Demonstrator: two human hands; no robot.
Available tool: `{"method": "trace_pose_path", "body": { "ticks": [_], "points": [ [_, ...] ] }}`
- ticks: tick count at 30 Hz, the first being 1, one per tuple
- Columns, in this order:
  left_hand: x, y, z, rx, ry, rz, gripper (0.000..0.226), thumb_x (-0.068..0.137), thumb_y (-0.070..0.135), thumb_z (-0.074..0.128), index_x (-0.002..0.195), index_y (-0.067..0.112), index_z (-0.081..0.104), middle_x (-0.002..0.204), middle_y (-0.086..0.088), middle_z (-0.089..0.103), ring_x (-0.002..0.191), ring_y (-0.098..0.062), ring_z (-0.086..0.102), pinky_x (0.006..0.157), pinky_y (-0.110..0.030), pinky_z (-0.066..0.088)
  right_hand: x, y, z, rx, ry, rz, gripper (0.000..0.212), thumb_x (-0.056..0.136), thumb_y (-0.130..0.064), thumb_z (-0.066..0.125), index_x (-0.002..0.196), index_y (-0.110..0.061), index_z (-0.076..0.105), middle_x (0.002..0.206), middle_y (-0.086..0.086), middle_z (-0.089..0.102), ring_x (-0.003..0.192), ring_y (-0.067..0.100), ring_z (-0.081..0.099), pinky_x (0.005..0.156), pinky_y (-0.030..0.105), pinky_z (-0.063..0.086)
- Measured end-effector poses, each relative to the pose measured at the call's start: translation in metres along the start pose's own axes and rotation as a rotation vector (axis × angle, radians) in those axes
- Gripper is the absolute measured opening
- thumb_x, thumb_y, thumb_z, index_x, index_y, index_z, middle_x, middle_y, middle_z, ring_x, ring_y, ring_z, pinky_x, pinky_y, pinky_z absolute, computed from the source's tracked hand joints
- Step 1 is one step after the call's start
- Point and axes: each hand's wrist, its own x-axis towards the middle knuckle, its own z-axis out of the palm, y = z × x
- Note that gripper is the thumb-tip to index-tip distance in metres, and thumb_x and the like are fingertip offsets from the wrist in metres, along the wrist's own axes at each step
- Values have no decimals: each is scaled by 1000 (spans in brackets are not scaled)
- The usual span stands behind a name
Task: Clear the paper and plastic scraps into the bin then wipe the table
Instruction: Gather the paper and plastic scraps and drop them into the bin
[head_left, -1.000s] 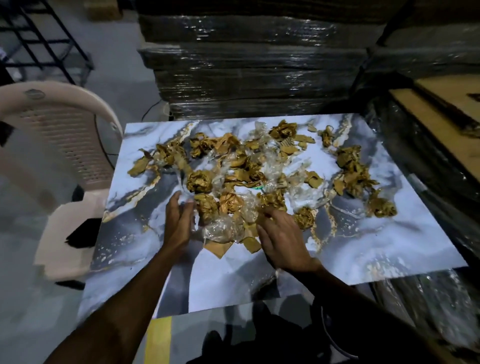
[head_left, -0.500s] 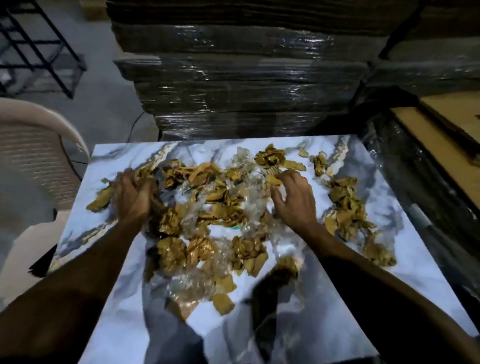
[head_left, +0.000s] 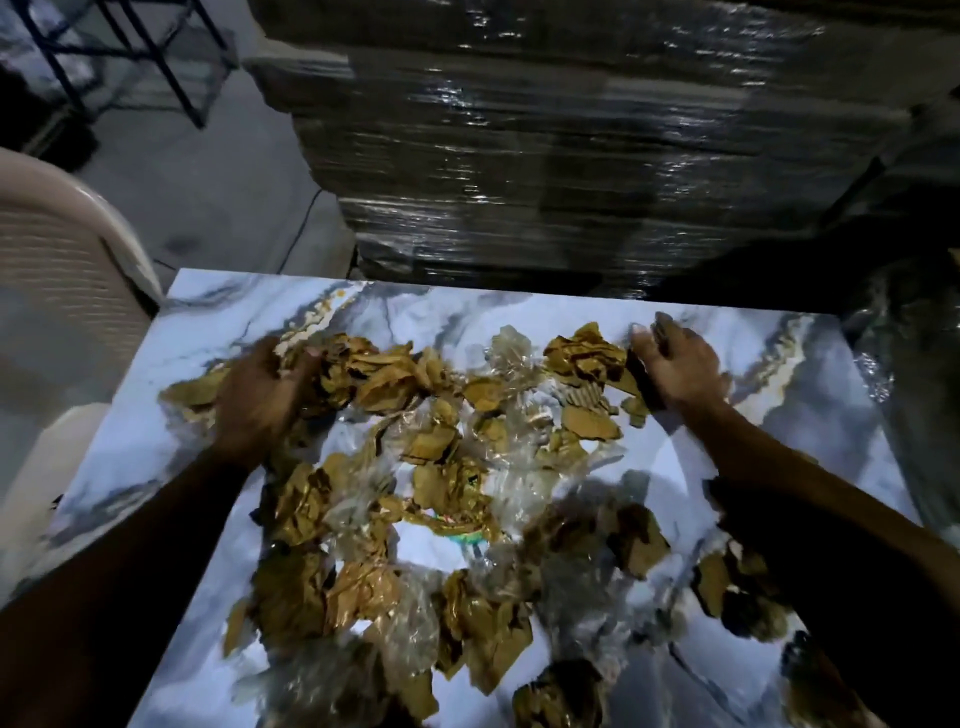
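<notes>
Both hands (head_left: 260, 400) (head_left: 680, 366) spread wider over scraps (head_left: 415, 447).

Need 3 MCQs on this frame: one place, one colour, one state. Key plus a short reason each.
1. Where is the left hand?
A. on the scraps at the far left of the pile
B. on the chair
C. off the table

2. What colour are the paper scraps?
A. red
B. golden brown
C. blue

3. What is the state of the table?
A. wiped clean
B. covered by a cloth
C. strewn with paper and clear plastic scraps

Key: 1 A, the hand lies on the brown pieces at the pile's far-left end; 2 B, every paper piece looks golden brown; 3 C, scraps are spread across the marbled top, between the left hand and the right hand.
</notes>
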Motion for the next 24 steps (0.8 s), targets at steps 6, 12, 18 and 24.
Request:
{"method": "trace_pose_path", "body": {
  "ticks": [6,12,18,24],
  "points": [
    [-20,30,22,-203,-119,50,70,74,60,64,127,15,61,124,-10,65,108,-22,62,96,-39,50,-18,-54,22,-52,-117,-264,86,73,-83,18,140,-37,45,148,3,46,137,26,36,113,50,26],
    [-59,36,30,-50,-285,225,56,72,55,61,120,26,64,118,-3,68,102,-23,64,89,-41,52,-80,-70,48,-107,-149,-433,74,75,-67,29,125,-24,61,140,2,54,131,26,44,108,44,33],
    [-100,41,21,5,-395,288,75,76,47,59,146,26,40,149,-7,41,133,-20,43,108,-37,37,-133,-70,51,86,-255,-422,68,63,-52,46,116,-14,67,134,5,53,121,24,50,101,24,35],
    [-94,52,-6,-158,-445,301,79,76,36,46,152,31,25,164,2,8,137,3,8,116,-36,17,-94,-79,12,637,-336,-230,45,79,-17,57,123,-21,50,146,6,34,123,31,47,78,13,46]
  ]
}}
